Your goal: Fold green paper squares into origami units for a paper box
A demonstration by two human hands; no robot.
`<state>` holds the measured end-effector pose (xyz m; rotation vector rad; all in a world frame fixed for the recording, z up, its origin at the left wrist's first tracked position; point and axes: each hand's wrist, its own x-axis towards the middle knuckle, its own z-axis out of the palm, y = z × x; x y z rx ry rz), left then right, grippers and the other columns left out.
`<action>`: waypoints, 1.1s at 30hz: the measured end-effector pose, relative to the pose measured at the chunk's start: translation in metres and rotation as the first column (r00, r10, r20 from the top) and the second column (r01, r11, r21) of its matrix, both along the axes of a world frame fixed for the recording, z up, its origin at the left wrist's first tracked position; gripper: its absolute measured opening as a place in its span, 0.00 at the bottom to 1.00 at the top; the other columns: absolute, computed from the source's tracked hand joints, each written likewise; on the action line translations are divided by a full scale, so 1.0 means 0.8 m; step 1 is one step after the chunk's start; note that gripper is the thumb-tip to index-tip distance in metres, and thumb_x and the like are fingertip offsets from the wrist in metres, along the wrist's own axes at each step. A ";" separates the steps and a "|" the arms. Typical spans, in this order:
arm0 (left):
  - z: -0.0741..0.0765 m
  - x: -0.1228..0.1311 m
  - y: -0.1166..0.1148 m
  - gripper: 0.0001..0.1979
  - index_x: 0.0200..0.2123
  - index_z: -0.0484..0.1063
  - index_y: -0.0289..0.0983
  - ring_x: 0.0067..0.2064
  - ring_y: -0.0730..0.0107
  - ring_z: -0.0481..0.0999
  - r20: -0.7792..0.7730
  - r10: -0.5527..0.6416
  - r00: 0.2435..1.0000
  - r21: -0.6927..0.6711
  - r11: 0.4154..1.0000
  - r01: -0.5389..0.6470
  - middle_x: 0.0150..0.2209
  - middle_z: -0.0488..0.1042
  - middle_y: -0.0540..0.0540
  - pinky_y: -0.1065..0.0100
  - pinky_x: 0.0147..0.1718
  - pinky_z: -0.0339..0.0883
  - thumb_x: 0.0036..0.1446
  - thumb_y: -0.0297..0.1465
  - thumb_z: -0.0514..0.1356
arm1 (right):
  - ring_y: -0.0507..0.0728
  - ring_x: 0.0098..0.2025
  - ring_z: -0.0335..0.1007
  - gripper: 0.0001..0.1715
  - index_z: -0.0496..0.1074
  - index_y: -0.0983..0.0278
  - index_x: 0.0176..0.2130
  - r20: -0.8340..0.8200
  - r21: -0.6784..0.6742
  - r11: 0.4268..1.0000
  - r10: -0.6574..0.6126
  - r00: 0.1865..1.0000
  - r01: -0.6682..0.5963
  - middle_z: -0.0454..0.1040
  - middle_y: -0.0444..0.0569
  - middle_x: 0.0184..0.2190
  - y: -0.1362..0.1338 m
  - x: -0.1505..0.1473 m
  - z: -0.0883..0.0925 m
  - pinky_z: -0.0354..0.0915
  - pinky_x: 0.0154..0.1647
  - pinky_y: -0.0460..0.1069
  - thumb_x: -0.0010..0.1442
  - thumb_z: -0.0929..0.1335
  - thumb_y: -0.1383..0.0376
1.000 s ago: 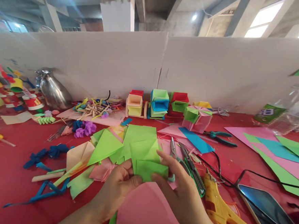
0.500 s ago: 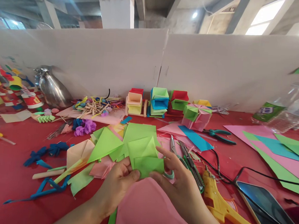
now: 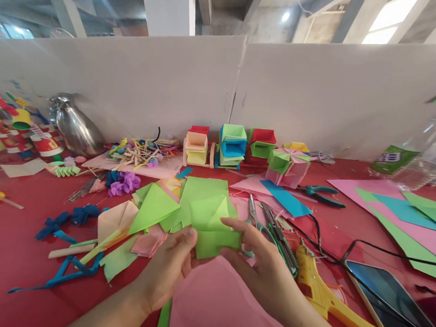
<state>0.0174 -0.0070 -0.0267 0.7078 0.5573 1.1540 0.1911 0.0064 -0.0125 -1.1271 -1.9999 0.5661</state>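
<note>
Both my hands hold one folded piece of light green paper (image 3: 213, 233) just above the red table. My left hand (image 3: 169, 267) pinches its left lower edge between thumb and fingers. My right hand (image 3: 262, 271) grips its right side, thumb lying along the top fold. A pink sheet (image 3: 215, 303) lies right under my hands. More green folded sheets (image 3: 200, 197) are spread behind the held piece.
Scissors (image 3: 262, 226) and a yellow glue gun (image 3: 328, 296) lie right of my hands, with a phone (image 3: 388, 295) and black cable beyond. Folded paper boxes (image 3: 234, 147) stand by the white partition. Coloured sheets (image 3: 408, 216), pliers (image 3: 320, 193), bottles and a metal kettle (image 3: 74, 126) also sit around.
The green piece has been lifted slightly and its lower flap pressed flatter. My left thumb has slid up along the paper's left edge.
</note>
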 end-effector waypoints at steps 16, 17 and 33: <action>0.000 -0.005 0.002 0.19 0.41 0.73 0.35 0.50 0.58 0.71 -0.021 -0.057 0.998 -0.035 0.998 0.056 0.43 0.76 0.44 0.62 0.47 0.62 0.45 0.15 0.58 | 0.57 0.40 0.63 0.04 0.77 0.56 0.32 0.138 0.183 0.960 0.191 0.972 -0.214 0.71 0.48 0.34 0.001 -0.004 0.014 0.63 0.40 0.53 0.54 0.70 0.65; 0.001 -0.005 0.002 0.19 0.42 0.73 0.35 0.50 0.58 0.71 -0.034 -0.059 0.998 -0.038 0.998 0.058 0.43 0.76 0.44 0.62 0.48 0.61 0.45 0.15 0.57 | 0.57 0.39 0.63 0.02 0.76 0.57 0.30 0.102 0.175 0.966 0.176 0.979 -0.192 0.70 0.48 0.33 0.001 -0.003 0.013 0.63 0.39 0.53 0.54 0.71 0.63; -0.012 -0.005 -0.005 0.15 0.50 0.67 0.39 0.56 0.57 0.66 -0.187 -0.093 0.978 0.061 0.992 0.106 0.52 0.70 0.42 0.54 0.52 0.62 0.59 0.27 0.57 | 0.53 0.33 0.62 0.11 0.62 0.62 0.25 -0.051 -0.076 0.994 -0.086 0.995 0.082 0.65 0.46 0.32 0.003 -0.009 0.007 0.62 0.31 0.47 0.54 0.68 0.63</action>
